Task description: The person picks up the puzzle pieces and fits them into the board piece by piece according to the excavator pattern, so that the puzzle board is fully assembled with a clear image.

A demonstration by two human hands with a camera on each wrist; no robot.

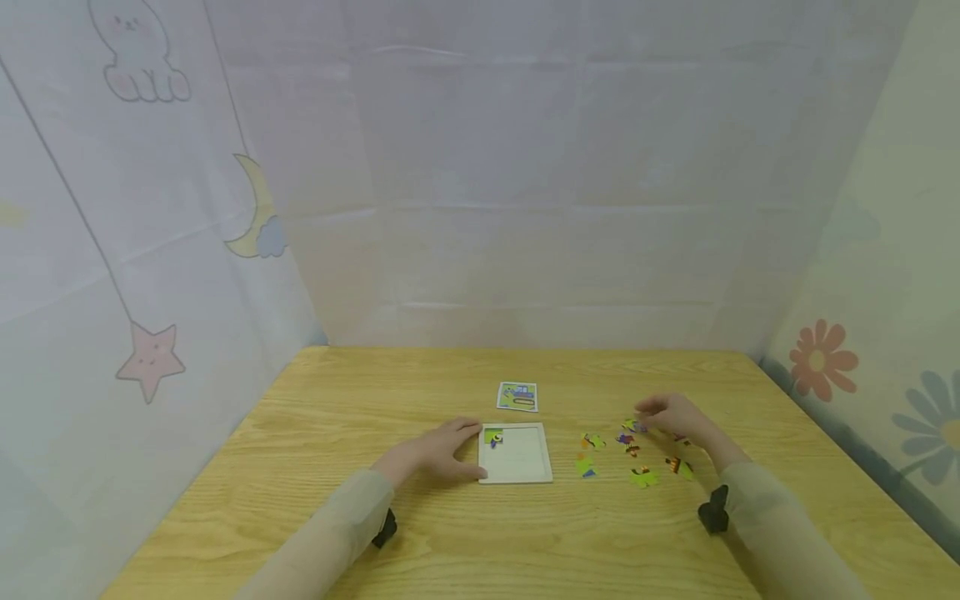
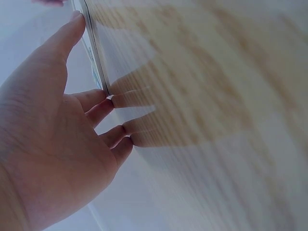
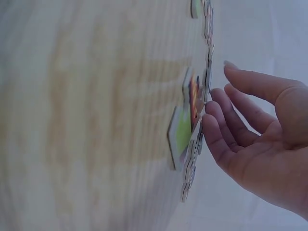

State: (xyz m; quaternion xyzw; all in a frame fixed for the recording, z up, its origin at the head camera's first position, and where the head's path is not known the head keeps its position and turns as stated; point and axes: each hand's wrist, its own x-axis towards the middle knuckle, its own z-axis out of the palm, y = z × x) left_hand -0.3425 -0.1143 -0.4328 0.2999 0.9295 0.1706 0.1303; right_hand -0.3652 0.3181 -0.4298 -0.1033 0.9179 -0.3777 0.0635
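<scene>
My left hand [image 1: 442, 454] rests at the left side of a white square puzzle tray [image 1: 517, 477], thumb at its near corner and fingers at its far corner. In the left wrist view the thumb touches the tray's edge and the fingertips meet the table. One green piece with a bird-like print [image 1: 493, 437] lies in the tray's far left corner. Over the loose jigsaw pieces at the right, my right hand [image 1: 675, 418] has its fingers loosely bent, thumb apart from them, fingertips close to a green and purple piece [image 1: 632, 426]. Nothing shows in its grasp.
Behind the tray lies a small picture card [image 1: 517, 397]. Several more pieces are scattered right of the tray, among them a green and blue one [image 1: 585, 467] and a green one with stripes [image 1: 643, 477]. Printed cloth walls [image 1: 480, 250] stand around the wooden table [image 1: 420, 554].
</scene>
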